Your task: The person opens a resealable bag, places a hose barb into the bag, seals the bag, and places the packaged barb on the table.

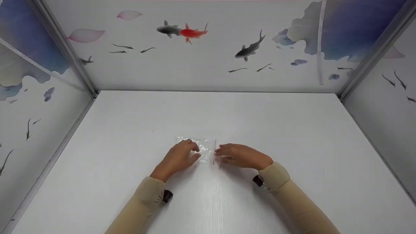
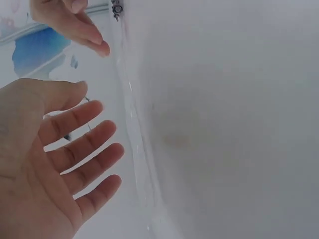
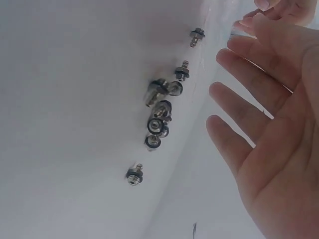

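A clear plastic zip bag (image 1: 205, 151) lies flat on the white table, its zip edge with a reddish line facing right. My left hand (image 1: 178, 157) is over the bag's left part, thumb and fingers spread apart with nothing between them. At the zip edge are the fingertips of my right hand (image 1: 242, 156), whose fingers are loosely extended. In the right wrist view, several small metal fittings (image 3: 159, 109) with black rings lie scattered on the table near that hand. They are hidden in the head view.
The white table (image 1: 208, 113) is enclosed by a back wall (image 1: 201, 65) and side walls printed with fish and petals. Metal corner posts (image 1: 73, 52) stand where the walls meet. A black wrist device (image 1: 167, 196) sticks out from the left sleeve.
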The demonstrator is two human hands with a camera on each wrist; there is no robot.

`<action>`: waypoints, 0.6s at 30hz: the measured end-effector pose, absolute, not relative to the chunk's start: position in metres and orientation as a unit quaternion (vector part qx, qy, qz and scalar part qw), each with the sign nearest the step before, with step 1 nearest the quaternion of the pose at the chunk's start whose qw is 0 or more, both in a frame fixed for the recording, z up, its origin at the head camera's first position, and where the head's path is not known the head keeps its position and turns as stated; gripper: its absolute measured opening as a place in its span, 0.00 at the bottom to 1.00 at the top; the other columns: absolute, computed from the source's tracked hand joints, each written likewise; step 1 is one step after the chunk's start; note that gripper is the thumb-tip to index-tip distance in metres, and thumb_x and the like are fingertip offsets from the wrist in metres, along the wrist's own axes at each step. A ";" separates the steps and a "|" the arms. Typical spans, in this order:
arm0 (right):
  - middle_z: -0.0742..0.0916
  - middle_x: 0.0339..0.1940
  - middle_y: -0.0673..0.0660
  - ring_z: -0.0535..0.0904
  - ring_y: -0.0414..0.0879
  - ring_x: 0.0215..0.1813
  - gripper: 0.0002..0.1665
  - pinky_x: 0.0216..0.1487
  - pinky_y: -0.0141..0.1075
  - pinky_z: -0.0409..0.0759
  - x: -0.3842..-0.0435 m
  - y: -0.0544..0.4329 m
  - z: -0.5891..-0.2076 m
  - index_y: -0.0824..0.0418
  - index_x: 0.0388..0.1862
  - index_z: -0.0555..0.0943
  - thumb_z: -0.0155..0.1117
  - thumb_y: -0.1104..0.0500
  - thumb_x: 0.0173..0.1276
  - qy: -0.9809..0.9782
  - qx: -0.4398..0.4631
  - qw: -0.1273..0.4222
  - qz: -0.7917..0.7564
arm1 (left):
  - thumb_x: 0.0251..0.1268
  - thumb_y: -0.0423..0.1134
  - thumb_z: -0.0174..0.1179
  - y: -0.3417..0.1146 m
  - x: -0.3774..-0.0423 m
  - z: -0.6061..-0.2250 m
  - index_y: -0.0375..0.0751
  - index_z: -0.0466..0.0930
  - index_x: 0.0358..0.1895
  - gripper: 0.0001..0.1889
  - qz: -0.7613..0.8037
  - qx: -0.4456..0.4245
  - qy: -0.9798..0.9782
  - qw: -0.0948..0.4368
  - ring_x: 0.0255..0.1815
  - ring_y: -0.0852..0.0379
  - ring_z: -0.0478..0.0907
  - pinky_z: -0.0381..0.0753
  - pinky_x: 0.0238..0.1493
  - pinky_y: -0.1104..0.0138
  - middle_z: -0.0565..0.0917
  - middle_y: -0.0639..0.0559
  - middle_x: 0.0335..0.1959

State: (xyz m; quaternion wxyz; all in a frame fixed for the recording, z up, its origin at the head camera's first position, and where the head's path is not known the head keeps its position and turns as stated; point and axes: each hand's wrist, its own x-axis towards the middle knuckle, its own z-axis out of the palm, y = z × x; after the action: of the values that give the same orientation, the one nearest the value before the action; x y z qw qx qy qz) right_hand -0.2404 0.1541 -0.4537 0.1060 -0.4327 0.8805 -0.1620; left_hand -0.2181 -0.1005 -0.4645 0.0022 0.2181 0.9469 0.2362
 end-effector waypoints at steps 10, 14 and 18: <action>0.88 0.42 0.58 0.83 0.48 0.45 0.10 0.49 0.42 0.82 -0.261 0.150 -0.456 0.66 0.44 0.85 0.63 0.64 0.66 0.904 -0.302 0.093 -0.287 | 0.61 0.52 0.63 -0.062 -0.228 -0.467 0.39 0.78 0.34 0.17 0.274 0.135 0.952 0.021 0.29 0.57 0.70 0.71 0.30 0.65 0.75 0.51 0.29; 0.88 0.40 0.58 0.82 0.45 0.40 0.09 0.45 0.40 0.81 -0.268 0.147 -0.457 0.65 0.42 0.86 0.64 0.63 0.66 0.910 -0.253 0.117 -0.306 | 0.62 0.53 0.62 -0.053 -0.232 -0.469 0.39 0.77 0.36 0.18 0.295 0.113 0.948 0.044 0.29 0.57 0.70 0.70 0.30 0.65 0.75 0.51 0.30; 0.87 0.41 0.57 0.80 0.45 0.39 0.09 0.44 0.40 0.80 -0.274 0.144 -0.456 0.61 0.42 0.86 0.63 0.60 0.67 0.916 -0.211 0.159 -0.303 | 0.63 0.54 0.61 -0.048 -0.235 -0.471 0.40 0.76 0.38 0.19 0.306 0.097 0.944 0.074 0.29 0.56 0.70 0.69 0.30 0.65 0.74 0.51 0.31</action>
State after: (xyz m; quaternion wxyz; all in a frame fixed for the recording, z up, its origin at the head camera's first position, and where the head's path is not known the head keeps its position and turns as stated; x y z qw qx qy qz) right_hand -0.2741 0.1443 -0.4560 0.1589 -0.2114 0.9156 -0.3029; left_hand -0.2347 -0.0478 -0.4713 0.0738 0.0973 0.9441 0.3063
